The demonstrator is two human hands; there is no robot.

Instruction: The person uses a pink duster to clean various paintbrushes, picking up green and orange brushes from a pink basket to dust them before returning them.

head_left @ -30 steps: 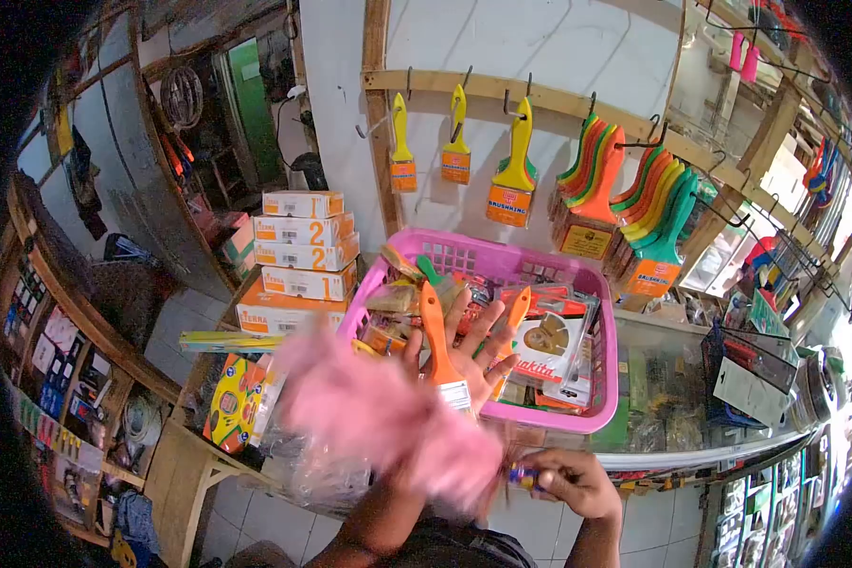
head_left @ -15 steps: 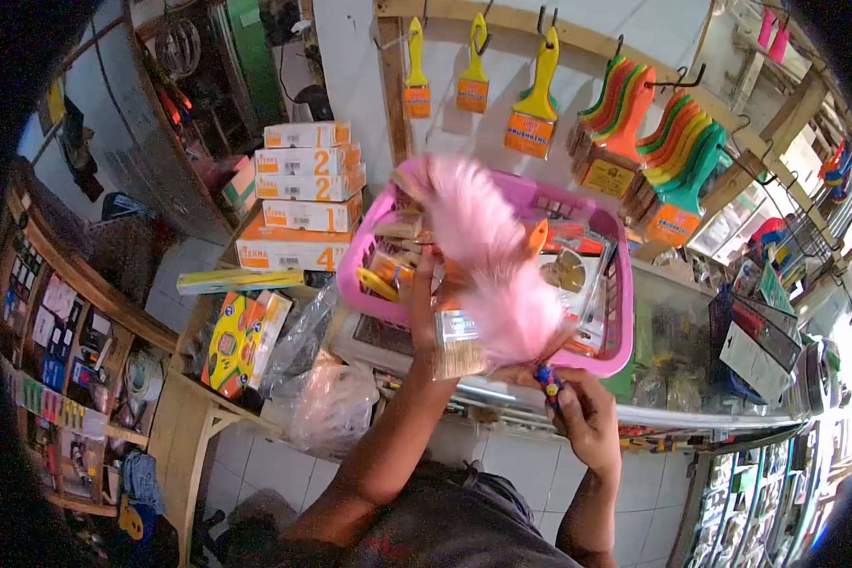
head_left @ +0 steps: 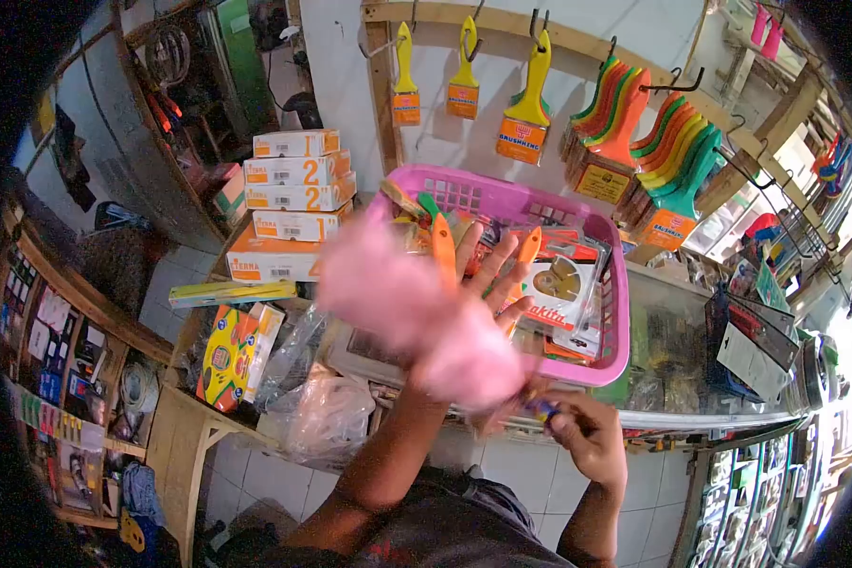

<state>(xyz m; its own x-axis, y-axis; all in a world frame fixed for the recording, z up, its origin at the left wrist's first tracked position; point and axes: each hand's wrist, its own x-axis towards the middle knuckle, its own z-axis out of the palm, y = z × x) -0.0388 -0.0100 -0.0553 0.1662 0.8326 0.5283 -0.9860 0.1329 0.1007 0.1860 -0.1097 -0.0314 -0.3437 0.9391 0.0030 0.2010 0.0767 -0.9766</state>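
Note:
A pink fluffy duster, blurred by motion, sweeps over my left hand and forearm. My right hand is closed around its dark, colourful handle near the counter's front edge. Over the pink basket, my left hand has its fingers spread. An orange-handled paintbrush stands up at this hand, apparently held against the palm. The duster hides its lower part and most of the palm.
The pink basket holds packaged tools and brushes on a glass counter. Stacked white-orange boxes and plastic bags are at left. Paintbrushes hang on wall hooks behind.
The duster has swung left and down, from over the basket to across my left hand. My left hand's fingers have spread, and the paintbrush's bristles are now covered.

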